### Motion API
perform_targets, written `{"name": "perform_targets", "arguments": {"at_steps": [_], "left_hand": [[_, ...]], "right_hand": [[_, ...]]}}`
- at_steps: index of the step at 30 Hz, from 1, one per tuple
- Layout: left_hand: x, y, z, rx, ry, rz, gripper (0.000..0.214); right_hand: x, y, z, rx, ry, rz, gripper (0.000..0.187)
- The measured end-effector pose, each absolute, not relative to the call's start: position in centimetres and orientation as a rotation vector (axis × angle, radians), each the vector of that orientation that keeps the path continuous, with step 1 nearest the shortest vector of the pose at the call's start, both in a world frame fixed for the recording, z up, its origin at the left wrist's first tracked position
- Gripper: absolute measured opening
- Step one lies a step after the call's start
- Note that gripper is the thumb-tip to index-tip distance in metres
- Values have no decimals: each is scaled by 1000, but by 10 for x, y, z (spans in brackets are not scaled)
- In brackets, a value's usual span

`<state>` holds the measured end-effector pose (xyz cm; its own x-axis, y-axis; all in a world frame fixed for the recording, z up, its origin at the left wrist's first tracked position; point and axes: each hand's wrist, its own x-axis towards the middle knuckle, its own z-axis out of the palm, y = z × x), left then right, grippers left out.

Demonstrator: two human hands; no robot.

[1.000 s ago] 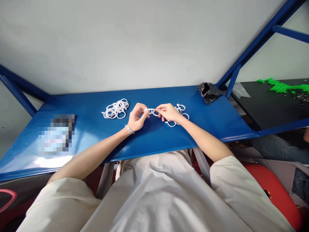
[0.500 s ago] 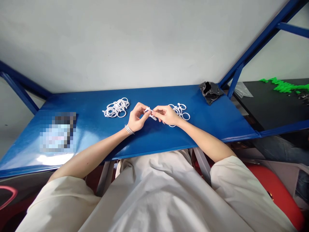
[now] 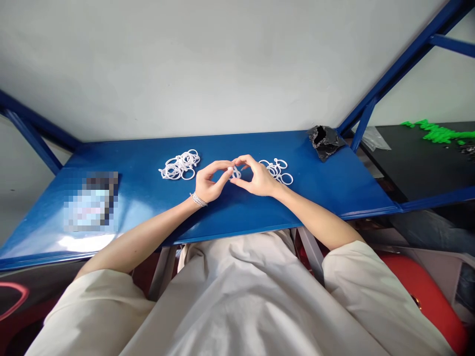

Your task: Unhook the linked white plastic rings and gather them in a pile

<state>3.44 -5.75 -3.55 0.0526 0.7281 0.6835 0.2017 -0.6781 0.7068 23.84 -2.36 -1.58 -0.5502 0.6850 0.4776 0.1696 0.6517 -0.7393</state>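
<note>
- A small white plastic ring (image 3: pixel 235 172) is sitting up off the table, between the two hands. The hands are hiding part of it, so I cannot tell which way its long side is pointing.
- Both hands are about as near to it as each other.
- The left hand (image 3: pixel 210 182) is half open and is reaching across to the ring. A silver bracelet (image 3: pixel 198 200) is hanging on its wrist.
- The right hand (image 3: pixel 260 180) is curving around the ring from the other side. I cannot tell which hand has hold of it.
- The left pile of rings (image 3: pixel 180 165) is lying beyond the left hand, and the right pile of rings (image 3: pixel 277 170) is lying just past the right hand.
- A blue metal table (image 3: pixel 315 195) is holding it all up, and a black plastic bag (image 3: pixel 324 142) is sitting near its far corner.
- Bright green bits (image 3: pixel 440 132) are lying on a black table top (image 3: pixel 419 168) off to the right, and a gray wall (image 3: pixel 185 64) is standing ahead.
</note>
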Motion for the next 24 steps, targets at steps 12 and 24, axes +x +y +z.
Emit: {"name": "perform_targets", "arguments": {"at_steps": [12,24], "left_hand": [[32,-59,-33,1997,857,1673,9],[32,-62,-30,2141,863,1622,8]], "right_hand": [[233,-33,-13,-578,-2280,240,17],[237,-40,-12,-752,-2442,259,8]]}}
